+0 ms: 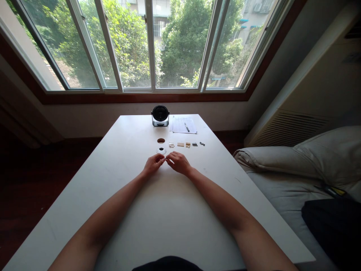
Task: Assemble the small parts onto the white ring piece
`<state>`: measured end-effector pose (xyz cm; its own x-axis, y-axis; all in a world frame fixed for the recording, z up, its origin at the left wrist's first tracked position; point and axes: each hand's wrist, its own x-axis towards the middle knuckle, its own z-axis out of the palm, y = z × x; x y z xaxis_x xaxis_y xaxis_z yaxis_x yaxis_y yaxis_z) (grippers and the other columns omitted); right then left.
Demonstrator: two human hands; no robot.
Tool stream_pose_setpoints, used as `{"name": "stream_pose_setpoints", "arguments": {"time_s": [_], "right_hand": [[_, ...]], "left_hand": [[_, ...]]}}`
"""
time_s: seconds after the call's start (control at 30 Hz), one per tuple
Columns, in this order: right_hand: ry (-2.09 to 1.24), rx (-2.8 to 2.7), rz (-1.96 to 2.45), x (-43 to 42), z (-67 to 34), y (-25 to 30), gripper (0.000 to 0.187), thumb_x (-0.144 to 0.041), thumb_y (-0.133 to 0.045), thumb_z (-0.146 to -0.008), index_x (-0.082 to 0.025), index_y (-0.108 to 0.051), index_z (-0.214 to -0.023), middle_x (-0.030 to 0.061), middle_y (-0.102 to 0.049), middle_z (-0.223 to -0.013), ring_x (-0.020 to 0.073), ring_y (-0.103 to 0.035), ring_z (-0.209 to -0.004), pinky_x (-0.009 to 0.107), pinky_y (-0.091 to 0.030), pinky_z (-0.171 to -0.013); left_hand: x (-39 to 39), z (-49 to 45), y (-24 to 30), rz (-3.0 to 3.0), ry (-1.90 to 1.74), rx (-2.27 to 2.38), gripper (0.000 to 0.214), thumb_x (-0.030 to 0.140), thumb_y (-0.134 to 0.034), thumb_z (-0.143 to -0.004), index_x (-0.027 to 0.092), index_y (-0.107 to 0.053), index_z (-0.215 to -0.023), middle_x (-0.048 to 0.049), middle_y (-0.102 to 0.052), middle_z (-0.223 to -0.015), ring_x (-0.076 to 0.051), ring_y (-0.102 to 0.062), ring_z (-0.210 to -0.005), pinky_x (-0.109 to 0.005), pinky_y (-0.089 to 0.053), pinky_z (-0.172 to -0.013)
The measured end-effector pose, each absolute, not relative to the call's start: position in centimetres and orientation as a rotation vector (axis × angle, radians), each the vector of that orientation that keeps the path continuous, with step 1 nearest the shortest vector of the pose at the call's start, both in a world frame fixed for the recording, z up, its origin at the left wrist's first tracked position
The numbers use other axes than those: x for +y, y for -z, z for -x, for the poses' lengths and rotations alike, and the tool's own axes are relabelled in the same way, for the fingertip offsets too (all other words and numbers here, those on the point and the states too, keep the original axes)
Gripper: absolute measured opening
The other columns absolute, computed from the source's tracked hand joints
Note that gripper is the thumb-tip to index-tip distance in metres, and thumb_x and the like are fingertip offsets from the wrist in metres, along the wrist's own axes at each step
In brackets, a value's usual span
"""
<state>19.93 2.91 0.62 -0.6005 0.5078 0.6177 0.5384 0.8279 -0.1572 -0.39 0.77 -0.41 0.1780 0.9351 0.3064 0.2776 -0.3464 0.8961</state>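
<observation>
Head view, ring (pixel 161 150) just beyond left hand (pixel 153 164) (apart)

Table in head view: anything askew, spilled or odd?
Nothing stands out. The small parts lie in a neat row beyond the left hand and right hand; paper lies flat beside the fan.

Left hand (pixel 153 164), right hand (pixel 178 163), fingers together

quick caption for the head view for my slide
Fingertips touching, left hand and right hand over a white table near a small round clear dish and row of tiny blocks
</observation>
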Motion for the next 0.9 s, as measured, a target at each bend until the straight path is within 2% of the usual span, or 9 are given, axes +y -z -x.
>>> {"name": "stream_pose_setpoints", "arguments": {"time_s": [0.17,0.4,0.63,0.9], "right_hand": [[0.045,-2.309,0.736,2.97,-19.99,-0.44,0.01,-0.025,-0.058,-0.096,-0.023,-0.062,-0.104,0.0054,-0.068,-0.091,0.0198,-0.06,-0.085,0.031,-0.045,-0.076],[0.098,-2.33,0.734,2.91,-19.91,-0.58,0.01,-0.024,-0.052,-0.099,-0.022,-0.062,-0.099,0.0048,-0.067,-0.086,0.0187,-0.058,-0.08,0.031,-0.042,-0.073],[0.133,-2.317,0.774,2.84,-19.94,-0.82,0.018,-0.025,-0.05,-0.101,-0.021,-0.061,-0.088,0.0042,-0.064,-0.078,0.0178,-0.055,-0.075,0.03,-0.039,-0.07],[0.116,-2.308,0.767,2.77,-20.05,-0.92,0.014,-0.025,-0.05,-0.1,-0.021,-0.061,-0.092,0.0044,-0.066,-0.081,0.018,-0.057,-0.077,0.03,-0.041,-0.072]], "left_hand": [[0.75,0.45,0.35,-1.733,-1.203,1.175,0.021,0.039,-0.064,-0.083,0.019,-0.068,-0.084,-0.0011,-0.066,-0.074,-0.016,-0.059,-0.068,-0.028,-0.046,-0.067],[1.04,0.46,0.69,-1.726,-1.162,1.173,0.022,0.04,-0.062,-0.085,0.019,-0.067,-0.079,-0.001,-0.065,-0.071,-0.016,-0.058,-0.065,-0.028,-0.046,-0.066],[0.66,0.27,0.42,-1.747,-1.197,1.136,0.02,0.038,-0.063,-0.086,0.021,-0.069,-0.094,-0.002,-0.067,-0.078,-0.016,-0.06,-0.068,-0.028,-0.047,-0.067],[0.55,0.28,0.25,-1.788,-1.209,1.137,0.019,0.037,-0.065,-0.084,0.02,-0.069,-0.092,-0.0025,-0.068,-0.082,-0.015,-0.059,-0.07,-0.028,-0.047,-0.067]]}}
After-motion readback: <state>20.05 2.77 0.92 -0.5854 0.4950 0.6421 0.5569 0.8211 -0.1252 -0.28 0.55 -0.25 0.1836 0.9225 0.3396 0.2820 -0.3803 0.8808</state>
